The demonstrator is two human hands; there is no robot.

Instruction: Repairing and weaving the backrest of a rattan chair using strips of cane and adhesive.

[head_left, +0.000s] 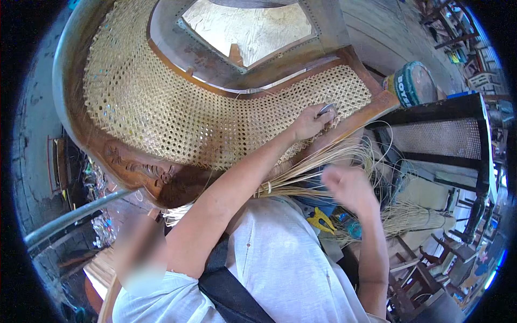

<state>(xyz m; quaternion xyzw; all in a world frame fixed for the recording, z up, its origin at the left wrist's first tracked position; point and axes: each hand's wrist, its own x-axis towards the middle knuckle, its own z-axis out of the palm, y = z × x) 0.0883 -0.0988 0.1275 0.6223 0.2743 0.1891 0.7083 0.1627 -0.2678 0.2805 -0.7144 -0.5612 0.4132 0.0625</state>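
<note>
A curved wooden seat frame holds a panel of woven cane with an open lattice of small holes. At the panel's right end my left hand rests on the weave, its fingers closed around a small grey metal tool; the tool's exact kind is hard to make out. Below and to the right, my right hand is raised over the loose cane strands, blurred by motion. I cannot see whether it holds a strand. The strands are tied in a bundle and lie across my lap.
A green and yellow can stands beyond the frame's right end. To the right is a black chair frame with a cane panel. A yellow clamp-like tool lies near my lap, beside another cane bundle. A metal tube crosses at left.
</note>
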